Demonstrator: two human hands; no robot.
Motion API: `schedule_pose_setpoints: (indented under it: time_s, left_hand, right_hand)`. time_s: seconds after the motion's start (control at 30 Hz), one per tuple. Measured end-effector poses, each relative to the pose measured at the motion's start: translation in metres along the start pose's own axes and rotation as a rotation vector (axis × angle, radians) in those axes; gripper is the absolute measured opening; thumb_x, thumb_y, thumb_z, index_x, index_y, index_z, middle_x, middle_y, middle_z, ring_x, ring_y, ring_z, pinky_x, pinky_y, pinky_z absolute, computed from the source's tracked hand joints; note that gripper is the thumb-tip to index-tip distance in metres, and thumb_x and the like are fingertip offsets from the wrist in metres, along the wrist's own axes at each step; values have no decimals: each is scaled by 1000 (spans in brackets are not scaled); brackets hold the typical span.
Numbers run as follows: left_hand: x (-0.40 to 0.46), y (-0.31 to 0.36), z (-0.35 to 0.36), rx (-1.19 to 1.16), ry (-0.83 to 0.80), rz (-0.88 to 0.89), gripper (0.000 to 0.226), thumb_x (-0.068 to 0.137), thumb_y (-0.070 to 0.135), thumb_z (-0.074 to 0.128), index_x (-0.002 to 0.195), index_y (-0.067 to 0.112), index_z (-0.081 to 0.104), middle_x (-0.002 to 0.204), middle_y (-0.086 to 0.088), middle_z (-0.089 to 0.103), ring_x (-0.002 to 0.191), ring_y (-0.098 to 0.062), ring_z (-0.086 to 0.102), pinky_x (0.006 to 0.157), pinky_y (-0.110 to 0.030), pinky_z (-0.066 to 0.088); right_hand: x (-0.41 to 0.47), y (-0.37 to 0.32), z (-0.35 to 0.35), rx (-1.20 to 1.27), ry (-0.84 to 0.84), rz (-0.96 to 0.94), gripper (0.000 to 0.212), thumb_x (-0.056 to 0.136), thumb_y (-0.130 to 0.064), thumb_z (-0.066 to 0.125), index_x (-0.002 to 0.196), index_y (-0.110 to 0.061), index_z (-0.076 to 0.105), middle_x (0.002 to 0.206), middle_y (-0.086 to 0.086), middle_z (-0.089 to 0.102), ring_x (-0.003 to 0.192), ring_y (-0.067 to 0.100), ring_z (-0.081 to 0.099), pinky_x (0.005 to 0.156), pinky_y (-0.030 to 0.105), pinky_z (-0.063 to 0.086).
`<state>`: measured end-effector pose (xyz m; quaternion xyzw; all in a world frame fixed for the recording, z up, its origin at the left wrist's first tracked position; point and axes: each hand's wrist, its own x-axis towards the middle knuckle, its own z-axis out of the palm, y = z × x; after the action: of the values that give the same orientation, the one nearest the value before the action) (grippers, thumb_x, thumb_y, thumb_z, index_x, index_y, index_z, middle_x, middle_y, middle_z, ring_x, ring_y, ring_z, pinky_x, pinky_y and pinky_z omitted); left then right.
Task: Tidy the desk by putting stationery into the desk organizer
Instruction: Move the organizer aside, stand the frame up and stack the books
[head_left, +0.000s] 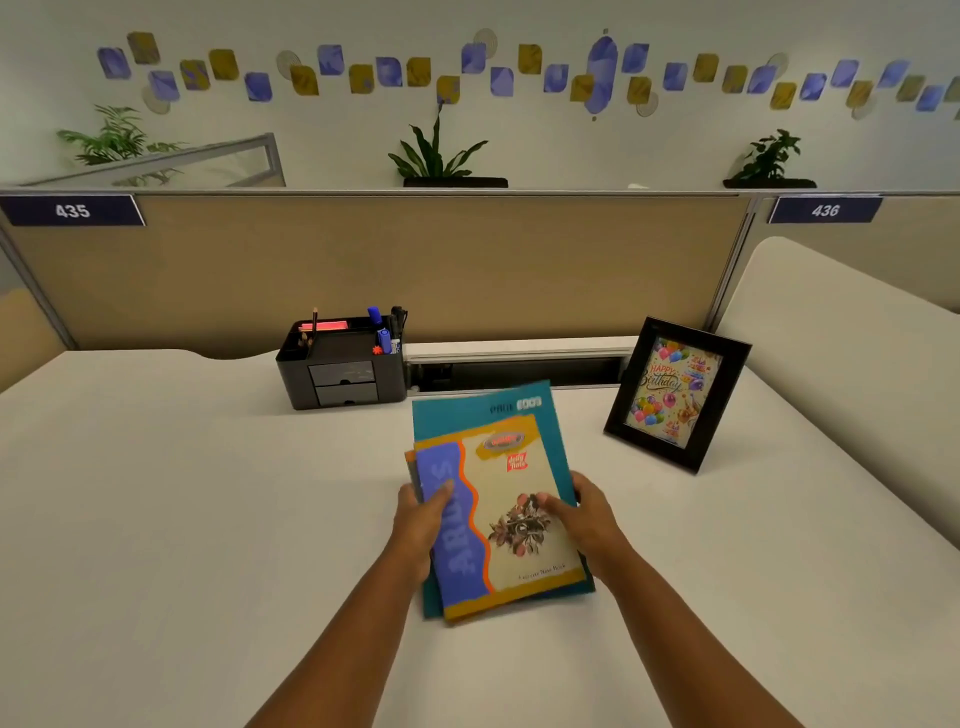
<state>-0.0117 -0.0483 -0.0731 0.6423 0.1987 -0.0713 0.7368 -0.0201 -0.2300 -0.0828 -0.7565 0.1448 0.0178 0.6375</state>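
Note:
A stack of notebooks sits in the middle of the white desk (182, 493): a cream and blue exercise book (514, 488) lies on top of a larger teal book (467, 410). My left hand (421, 519) grips the stack's left edge, thumb on the blue band. My right hand (587, 514) grips its right edge, thumb on the cover. The black desk organizer (340, 382) stands at the back, holding pencils (314, 322), blue markers (382, 332), a black marker and a pink item; its two small drawers are closed.
A black picture frame (675, 395) with a birthday card stands at the right, close to the books. A tan partition (467, 260) and a cable slot (519, 371) run along the desk's back edge. Plants sit above the partition.

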Motion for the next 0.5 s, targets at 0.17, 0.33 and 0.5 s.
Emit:
schedule_pose_setpoints:
  time_s: [0.17, 0.33, 0.5]
  left_hand:
    - [-17, 40, 7, -37, 4, 279, 27, 84, 13, 65, 108, 17, 52, 115, -13, 62, 103, -32, 62, 87, -48, 54]
    - [-20, 44, 8, -31, 40, 311, 39, 79, 7, 70, 114, 8, 54, 120, -17, 61, 109, -35, 60, 96, -54, 48]
    - [-20, 34, 5, -41, 32, 301, 26, 80, 3, 68, 96, 18, 56, 100, -9, 63, 102, -35, 61, 93, -52, 50]
  right_hand:
    - [-3, -8, 3, 245, 19, -183, 41, 85, -10, 60, 122, -15, 43, 113, 4, 60, 96, 22, 63, 70, 29, 58]
    - [-5, -5, 8, 319, 90, -251, 32, 83, -6, 61, 107, -21, 47, 106, 0, 60, 87, 14, 64, 63, 22, 58]
    - [-9, 10, 18, 123, 325, -297, 55, 74, -16, 73, 120, -15, 43, 114, 0, 51, 102, 16, 52, 81, 32, 50]
